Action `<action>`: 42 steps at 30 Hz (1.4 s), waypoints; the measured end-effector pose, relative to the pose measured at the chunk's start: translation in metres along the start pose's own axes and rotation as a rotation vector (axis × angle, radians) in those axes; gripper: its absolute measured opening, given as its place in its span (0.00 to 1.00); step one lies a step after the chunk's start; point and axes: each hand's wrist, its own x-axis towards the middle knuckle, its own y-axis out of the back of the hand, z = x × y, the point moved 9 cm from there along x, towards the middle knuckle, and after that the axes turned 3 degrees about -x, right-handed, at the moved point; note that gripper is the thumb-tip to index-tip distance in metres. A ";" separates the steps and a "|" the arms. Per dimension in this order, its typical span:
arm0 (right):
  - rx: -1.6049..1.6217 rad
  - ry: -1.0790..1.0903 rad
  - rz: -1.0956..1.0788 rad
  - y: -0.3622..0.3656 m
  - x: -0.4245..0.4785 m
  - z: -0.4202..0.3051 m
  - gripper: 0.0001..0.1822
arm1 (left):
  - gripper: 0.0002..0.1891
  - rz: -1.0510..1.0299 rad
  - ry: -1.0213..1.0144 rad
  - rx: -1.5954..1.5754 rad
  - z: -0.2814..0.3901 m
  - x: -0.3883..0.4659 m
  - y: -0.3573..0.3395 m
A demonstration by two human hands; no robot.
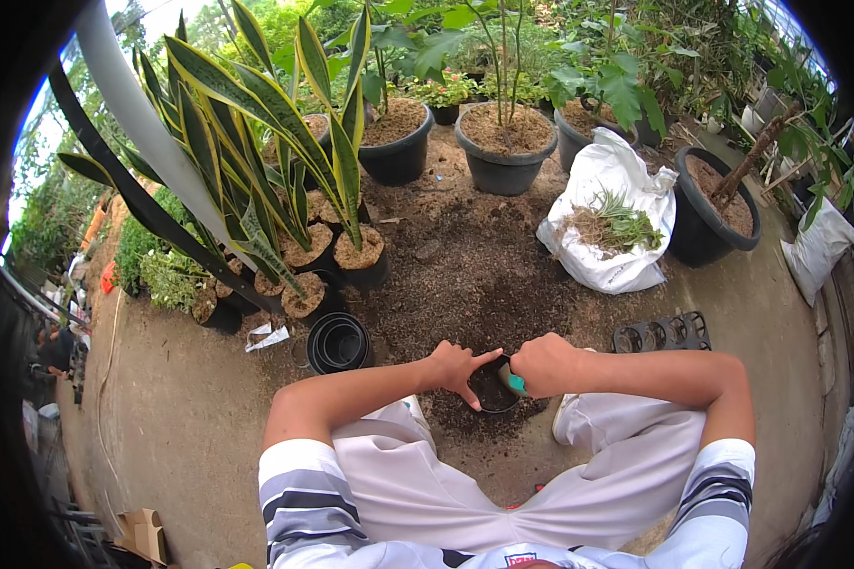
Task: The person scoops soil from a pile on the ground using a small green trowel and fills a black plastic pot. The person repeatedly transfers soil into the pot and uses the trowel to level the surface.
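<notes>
Between my shoes a black plastic pot (pixel 493 400) stands on loose dark soil, and soil shows inside it. My left hand (pixel 462 371) steadies the pot's rim, thumb and forefinger spread along its left side. In my right hand (pixel 549 365), closed in a fist at the right of the rim, is a small tool with a teal part (pixel 517 384). The fist hides most of the tool, so its exact kind is unclear; its lower end is at the pot's mouth. A heap of dark potting soil (pixel 470 291) spreads in front of both hands.
Nested empty black pots (pixel 338 343) stand left of the soil, near potted snake plants (pixel 359 249). At the right are a black cell tray (pixel 662 334) and a white sack (pixel 605 270) with uprooted plants (pixel 615 224) on it. Large planters (pixel 507 167) line the back.
</notes>
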 end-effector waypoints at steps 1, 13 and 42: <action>-0.005 0.005 -0.009 0.003 0.000 -0.002 0.10 | 0.73 0.002 -0.001 -0.008 -0.001 -0.002 -0.001; 0.017 0.023 0.017 -0.006 0.003 0.001 0.09 | 0.72 -0.020 0.023 0.011 0.001 -0.002 0.004; -0.005 0.045 0.039 0.029 -0.003 -0.023 0.08 | 0.72 -0.004 0.049 0.030 -0.004 -0.003 0.000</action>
